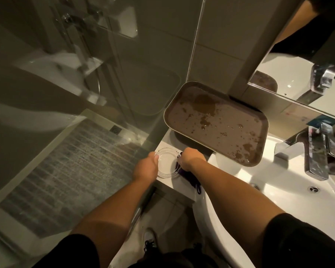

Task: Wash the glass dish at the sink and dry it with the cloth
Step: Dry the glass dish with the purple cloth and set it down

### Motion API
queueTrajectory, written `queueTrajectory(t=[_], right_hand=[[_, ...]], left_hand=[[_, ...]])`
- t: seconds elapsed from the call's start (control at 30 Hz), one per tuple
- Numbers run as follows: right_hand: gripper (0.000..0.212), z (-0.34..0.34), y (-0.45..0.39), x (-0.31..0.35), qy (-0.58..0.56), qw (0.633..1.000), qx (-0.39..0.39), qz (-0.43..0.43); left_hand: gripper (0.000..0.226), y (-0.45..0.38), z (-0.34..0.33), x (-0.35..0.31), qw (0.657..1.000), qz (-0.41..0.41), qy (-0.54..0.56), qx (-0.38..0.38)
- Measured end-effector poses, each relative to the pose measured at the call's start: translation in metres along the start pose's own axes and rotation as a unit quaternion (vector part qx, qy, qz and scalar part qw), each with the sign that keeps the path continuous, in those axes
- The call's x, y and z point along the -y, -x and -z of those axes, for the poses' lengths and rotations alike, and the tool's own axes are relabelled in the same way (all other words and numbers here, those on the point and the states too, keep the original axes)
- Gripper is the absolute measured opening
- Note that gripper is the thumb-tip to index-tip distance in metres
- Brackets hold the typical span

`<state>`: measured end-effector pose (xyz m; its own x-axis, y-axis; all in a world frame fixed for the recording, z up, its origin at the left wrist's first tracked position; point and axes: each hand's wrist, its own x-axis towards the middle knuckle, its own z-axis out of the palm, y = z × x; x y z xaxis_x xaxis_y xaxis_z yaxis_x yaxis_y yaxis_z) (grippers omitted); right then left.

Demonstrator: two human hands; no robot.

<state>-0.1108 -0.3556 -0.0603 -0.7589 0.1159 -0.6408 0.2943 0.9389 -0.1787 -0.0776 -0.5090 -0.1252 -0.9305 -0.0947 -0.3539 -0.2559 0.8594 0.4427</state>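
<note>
A round clear glass dish point(167, 163) sits on the white counter ledge to the left of the sink point(278, 182). My left hand point(146, 166) grips the dish's left rim, thumb over the edge. My right hand point(191, 158) is at the dish's right rim, its fingers curled round a dark purple cloth point(193, 182) that hangs down under my wrist. Whether the cloth touches the glass I cannot tell.
A brown tray point(217, 122), wet with puddles and drops, lies behind the dish and overhangs the sink. A chrome tap point(315, 153) stands at the right under a mirror point(306, 60). A glass shower screen point(97, 89) is at the left.
</note>
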Motion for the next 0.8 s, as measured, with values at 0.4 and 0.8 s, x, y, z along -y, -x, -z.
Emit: queueTrajectory(t=[0.4, 0.8], right_hand=[[0.027, 0.002, 0.003, 0.003, -0.009, 1.0, 0.0, -0.013], [0.023, 0.019, 0.031, -0.008, -0.035, 0.999, -0.004, 0.003]], left_hand=[[0.043, -0.002, -0.001, 0.004, 0.999, -0.005, 0.03, 0.011], [0.044, -0.005, 0.001, 0.002, 0.998, -0.005, 0.033, 0.043]])
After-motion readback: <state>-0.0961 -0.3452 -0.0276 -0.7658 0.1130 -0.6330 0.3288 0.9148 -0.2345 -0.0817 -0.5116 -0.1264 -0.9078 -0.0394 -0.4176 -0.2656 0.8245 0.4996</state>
